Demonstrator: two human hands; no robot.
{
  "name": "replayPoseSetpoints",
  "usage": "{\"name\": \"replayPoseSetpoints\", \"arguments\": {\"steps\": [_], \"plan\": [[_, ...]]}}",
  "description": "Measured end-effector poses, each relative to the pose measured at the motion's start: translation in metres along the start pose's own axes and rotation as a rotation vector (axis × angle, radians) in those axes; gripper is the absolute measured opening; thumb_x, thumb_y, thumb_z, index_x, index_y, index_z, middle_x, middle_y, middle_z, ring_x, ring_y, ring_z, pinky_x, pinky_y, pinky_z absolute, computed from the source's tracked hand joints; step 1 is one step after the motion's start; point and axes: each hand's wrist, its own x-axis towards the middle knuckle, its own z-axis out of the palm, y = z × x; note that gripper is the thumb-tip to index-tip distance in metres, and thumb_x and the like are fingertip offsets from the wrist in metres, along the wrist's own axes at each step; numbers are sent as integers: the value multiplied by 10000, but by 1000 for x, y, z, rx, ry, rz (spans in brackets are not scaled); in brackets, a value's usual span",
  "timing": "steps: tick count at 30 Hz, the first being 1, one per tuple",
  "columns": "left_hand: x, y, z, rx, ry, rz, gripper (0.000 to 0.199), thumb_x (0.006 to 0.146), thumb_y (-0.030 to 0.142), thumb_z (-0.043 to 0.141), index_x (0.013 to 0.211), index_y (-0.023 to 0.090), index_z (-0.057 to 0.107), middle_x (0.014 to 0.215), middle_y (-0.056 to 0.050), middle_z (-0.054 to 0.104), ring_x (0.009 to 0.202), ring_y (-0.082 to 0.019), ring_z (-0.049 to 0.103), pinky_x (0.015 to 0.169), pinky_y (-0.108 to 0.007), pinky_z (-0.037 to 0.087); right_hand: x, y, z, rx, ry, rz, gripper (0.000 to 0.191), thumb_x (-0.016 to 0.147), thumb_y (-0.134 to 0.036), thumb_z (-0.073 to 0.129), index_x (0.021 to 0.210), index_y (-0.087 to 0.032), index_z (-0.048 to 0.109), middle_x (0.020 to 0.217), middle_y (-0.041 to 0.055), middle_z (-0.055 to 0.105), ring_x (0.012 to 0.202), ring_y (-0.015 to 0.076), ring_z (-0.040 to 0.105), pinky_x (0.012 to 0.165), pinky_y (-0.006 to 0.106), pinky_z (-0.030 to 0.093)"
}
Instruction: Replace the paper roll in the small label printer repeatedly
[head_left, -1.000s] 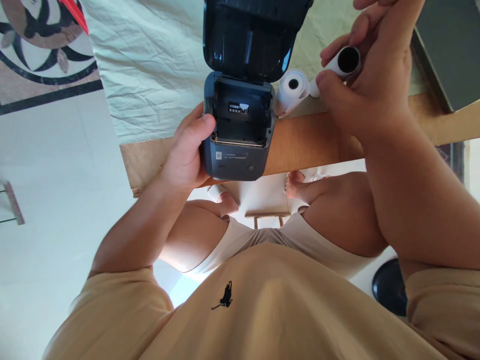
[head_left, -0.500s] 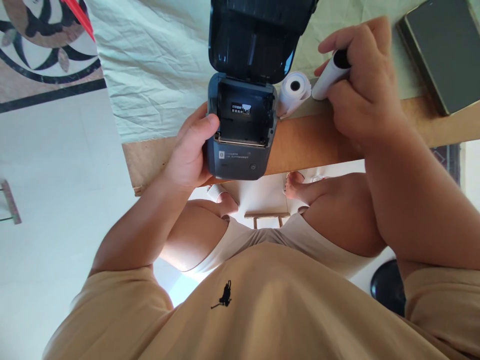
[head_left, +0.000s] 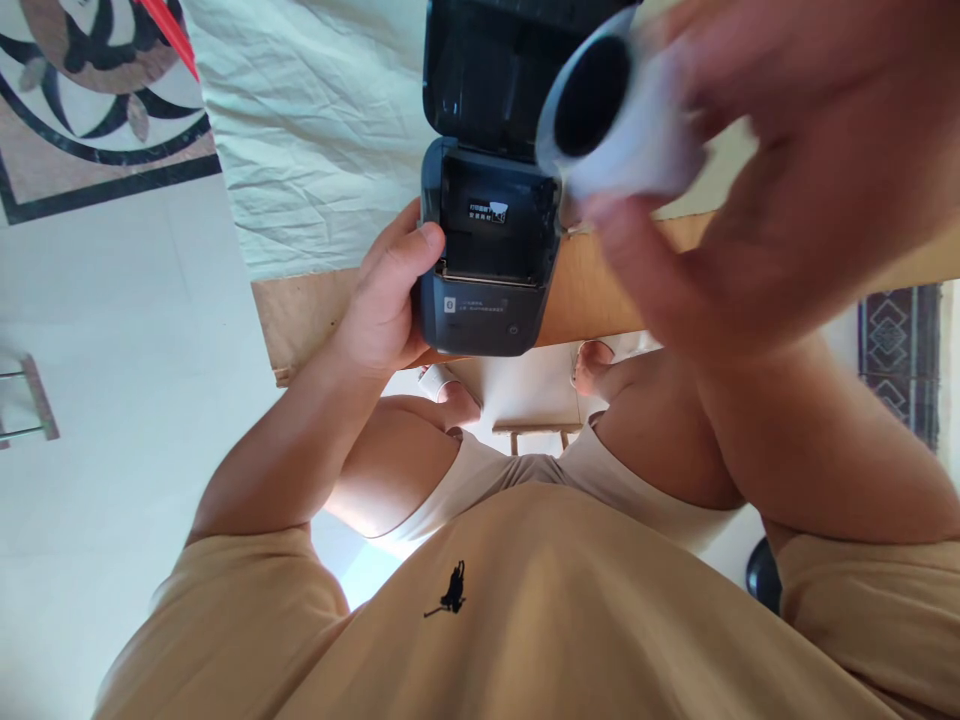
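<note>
My left hand [head_left: 390, 290] is closed round the left side of a dark label printer [head_left: 480, 320], thumb on its rim. The printer's lid [head_left: 487, 80] stands open at the far side, and its bay shows a small printed sticker [head_left: 487, 211]. My right hand [head_left: 780, 190], blurred and close to the camera, grips a white paper roll [head_left: 645, 130] between thumb and fingers. The roll's dark hollow core faces left. It is raised near the printer's right side and covers part of the lid. Whatever lies behind this hand is hidden.
A pale green cloth [head_left: 300, 140] covers most of the table, whose bare wooden edge [head_left: 585, 300] runs along the near side. A red strip [head_left: 171, 35] shows at upper left. My legs and a small wooden stool [head_left: 536, 430] are below.
My right hand has lifted the paper roll off the table and brought it left and closer to the camera. The second roll and the dark flat box are now hidden. My left hand keeps its grip.
</note>
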Motion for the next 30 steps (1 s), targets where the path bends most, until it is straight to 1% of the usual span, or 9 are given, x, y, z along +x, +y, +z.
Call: {"name": "replayPoseSetpoints", "arguments": {"steps": [1, 3, 6, 12, 14, 17, 23, 27, 30], "plan": [[-1, 0, 1, 17, -7, 18, 334, 805, 491, 633, 974, 204, 633, 990, -62, 715, 997, -253, 693, 718, -320, 573, -3, -13, 4, -24, -70, -111, 219, 853, -394, 608, 780, -203, 685, 791, -25, 687, 841, 107, 650, 742, 270, 554], [-2, -1, 1, 43, -28, 47, 349, 807, 486, 645, 998, 193, 640, 941, -62, 710, 1050, -263, 685, 776, -325, 580, -5, -31, 10, -65, -124, -275, 160, 864, -249, 590, 991, -203, 676, 1000, -25, 721, 907, 86, 675, 883, 275, 548], [-4, -3, 1, 38, -47, 61, 359, 821, 478, 635, 1040, 193, 639, 939, -71, 708, 1051, -277, 693, 843, -376, 586, -5, -36, 17, -162, -126, -366, 214, 828, -176, 588, 1039, -214, 595, 1094, -31, 712, 959, 121, 701, 811, 290, 521], [-4, -3, 0, 3, -62, 43, 327, 822, 448, 648, 1026, 192, 639, 805, -45, 680, 1013, -279, 707, 790, -352, 593, -8, -27, 22, -247, -171, -371, 113, 847, -203, 560, 957, -219, 539, 1082, -61, 707, 900, 106, 697, 738, 287, 475], [-4, -3, 0, 14, -48, 41, 341, 794, 472, 678, 980, 190, 639, 808, -50, 679, 1019, -283, 704, 774, -345, 590, -9, -30, 24, -264, -187, -366, 39, 870, -194, 512, 888, -216, 538, 944, -77, 711, 788, 80, 673, 719, 278, 450], [-4, -2, 1, 23, -35, 29, 341, 782, 498, 675, 957, 209, 633, 815, -55, 684, 1035, -294, 696, 753, -354, 585, -9, -34, 27, -319, -223, -322, 155, 891, -184, 437, 802, -217, 559, 677, -75, 633, 646, 75, 596, 704, 281, 413], [-7, 1, 5, 36, -48, 23, 329, 845, 464, 617, 998, 174, 601, 905, -66, 681, 1042, -270, 682, 681, -305, 538, -5, -36, 23, -300, -373, -151, 148, 882, -382, 548, 886, -253, 620, 862, -24, 675, 1014, 204, 592, 844, 375, 403], [-8, -1, 7, 17, -71, 59, 280, 885, 433, 556, 1009, 185, 593, 855, -60, 657, 908, -228, 694, 575, -258, 459, -2, -40, 21, -340, -443, -69, 131, 836, -348, 610, 923, -253, 638, 936, -13, 686, 1027, 227, 568, 866, 391, 416], [-7, -2, 4, 59, -46, 47, 289, 875, 463, 539, 977, 203, 612, 745, -28, 599, 764, -191, 668, 523, -246, 425, 0, -44, 23, -366, -422, -53, 124, 811, -306, 616, 919, -252, 644, 901, -13, 689, 997, 222, 571, 825, 366, 419]]}}
